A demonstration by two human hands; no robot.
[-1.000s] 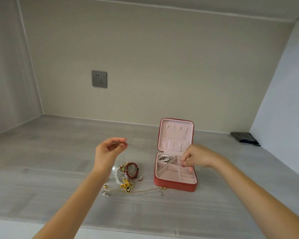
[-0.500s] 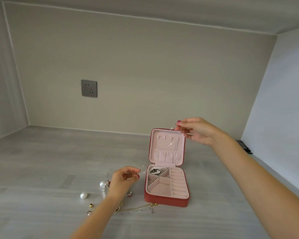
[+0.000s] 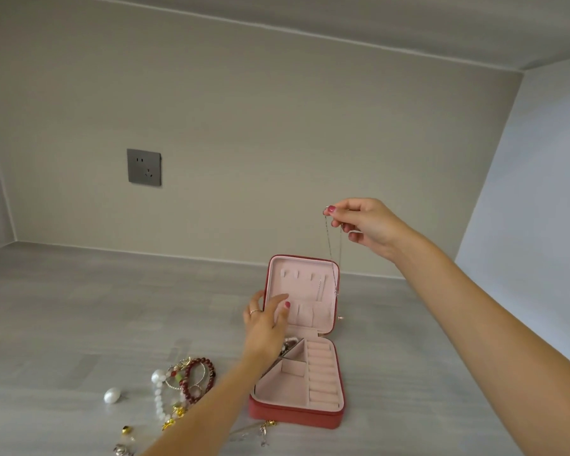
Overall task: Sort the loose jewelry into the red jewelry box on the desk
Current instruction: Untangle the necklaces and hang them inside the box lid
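A: Item one?
B: Red jewelry box (image 3: 297, 414), open on the grey worktop (image 3: 79, 324), lid upright, pink lining. Small silver pieces in the back-left compartment.

A: Hands?
B: Right hand (image 3: 364, 225) raised above the lid, fingers pinching a thin silver chain (image 3: 329, 245) that dangles before the lid. Left hand (image 3: 267, 320) spread loosely, fingers on the lid's left edge, gripping nothing.

A: Loose stock?
B: Left of the box: dark red bead bracelet (image 3: 198, 378), white bead strand (image 3: 159, 403), single pearl (image 3: 112, 395), gold charms (image 3: 173, 417).
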